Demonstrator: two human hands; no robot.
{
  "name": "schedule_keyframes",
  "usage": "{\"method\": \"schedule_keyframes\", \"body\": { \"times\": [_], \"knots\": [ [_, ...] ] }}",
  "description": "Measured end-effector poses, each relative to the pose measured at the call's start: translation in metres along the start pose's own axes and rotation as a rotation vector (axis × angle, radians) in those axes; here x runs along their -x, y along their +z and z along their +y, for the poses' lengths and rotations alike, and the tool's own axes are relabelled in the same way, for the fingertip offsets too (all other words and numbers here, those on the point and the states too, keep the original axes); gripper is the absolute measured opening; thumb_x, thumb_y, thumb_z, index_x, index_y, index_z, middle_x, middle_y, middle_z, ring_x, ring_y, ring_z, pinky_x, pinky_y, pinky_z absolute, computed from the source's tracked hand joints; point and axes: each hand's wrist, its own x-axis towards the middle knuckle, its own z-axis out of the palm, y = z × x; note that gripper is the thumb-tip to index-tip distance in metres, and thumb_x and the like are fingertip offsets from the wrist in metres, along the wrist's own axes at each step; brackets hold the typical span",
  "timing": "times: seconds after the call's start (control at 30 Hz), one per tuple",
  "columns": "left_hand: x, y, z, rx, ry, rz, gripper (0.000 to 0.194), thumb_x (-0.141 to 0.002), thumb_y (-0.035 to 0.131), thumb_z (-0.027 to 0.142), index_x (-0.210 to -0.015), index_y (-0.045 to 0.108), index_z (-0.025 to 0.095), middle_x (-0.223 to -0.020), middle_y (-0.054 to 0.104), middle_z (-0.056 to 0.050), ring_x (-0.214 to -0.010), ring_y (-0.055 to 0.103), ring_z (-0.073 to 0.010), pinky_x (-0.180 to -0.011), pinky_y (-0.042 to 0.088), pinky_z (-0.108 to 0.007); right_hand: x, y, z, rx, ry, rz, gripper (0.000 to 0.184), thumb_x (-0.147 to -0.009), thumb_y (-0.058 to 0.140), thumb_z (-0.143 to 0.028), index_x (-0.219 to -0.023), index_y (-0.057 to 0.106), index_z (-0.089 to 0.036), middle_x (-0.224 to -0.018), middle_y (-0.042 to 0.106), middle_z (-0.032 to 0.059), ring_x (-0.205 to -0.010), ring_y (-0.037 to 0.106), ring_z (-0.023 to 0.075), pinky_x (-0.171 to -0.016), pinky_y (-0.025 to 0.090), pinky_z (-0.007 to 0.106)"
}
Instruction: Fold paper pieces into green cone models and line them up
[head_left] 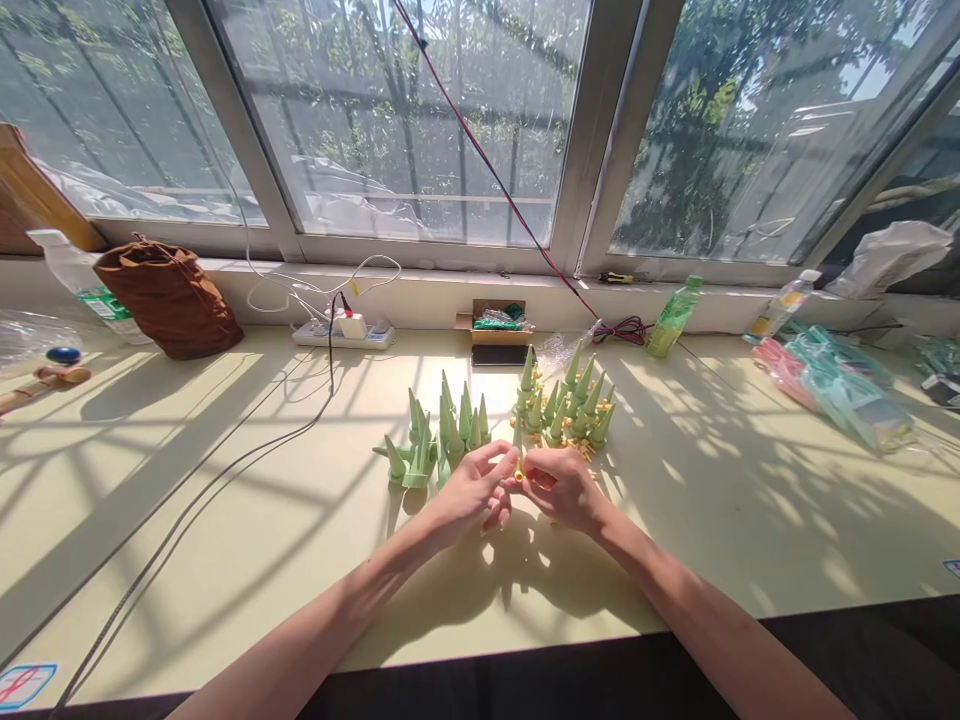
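Observation:
Both my hands meet over the middle of the pale yellow table (225,520). My left hand (474,487) and my right hand (564,487) pinch a small yellow part (519,472) between their fingertips. A thin green spike (517,436) rises from it. Behind my left hand stands a cluster of green cone-shaped spikes (442,430), one lying flat. A second cluster of green spikes (570,400) stands behind my right hand, among several small yellow parts (581,450).
A power strip (343,332) with cables, a small cardboard box (501,322), a brown bag (171,296), plastic bottles (673,318) and bagged pink and teal items (832,385) line the back under the windows. A wooden toy (45,380) lies far left.

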Motion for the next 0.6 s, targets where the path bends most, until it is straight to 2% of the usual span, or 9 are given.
{"method": "schedule_keyframes", "body": {
  "times": [0.37, 0.6],
  "knots": [
    [0.0010, -0.0004, 0.0051, -0.052, -0.029, 0.001, 0.042, -0.083, 0.060, 0.060, -0.091, 0.050, 0.020, -0.057, 0.057, 0.005, -0.037, 0.052, -0.0084, -0.029, 0.031, -0.014, -0.0003, 0.0018, -0.0014, 0.006, 0.031, -0.016, 0.028, -0.084, 0.055, -0.021, -0.061, 0.039, -0.020, -0.055, 0.039, -0.0051, -0.051, 0.033, 0.0088, -0.051, 0.029, 0.023],
    [-0.0038, -0.0015, 0.0026, -0.062, 0.046, 0.005, 0.041, -0.088, 0.053, 0.059, -0.098, 0.046, 0.020, -0.047, 0.057, 0.005, -0.037, 0.057, -0.0134, -0.032, 0.032, -0.015, -0.0033, -0.0012, 0.0009, 0.020, 0.093, 0.043, 0.027, -0.084, 0.057, -0.024, -0.062, 0.043, -0.019, -0.056, 0.039, -0.0054, -0.051, 0.033, 0.0082, -0.049, 0.028, 0.022]
  ]
}}
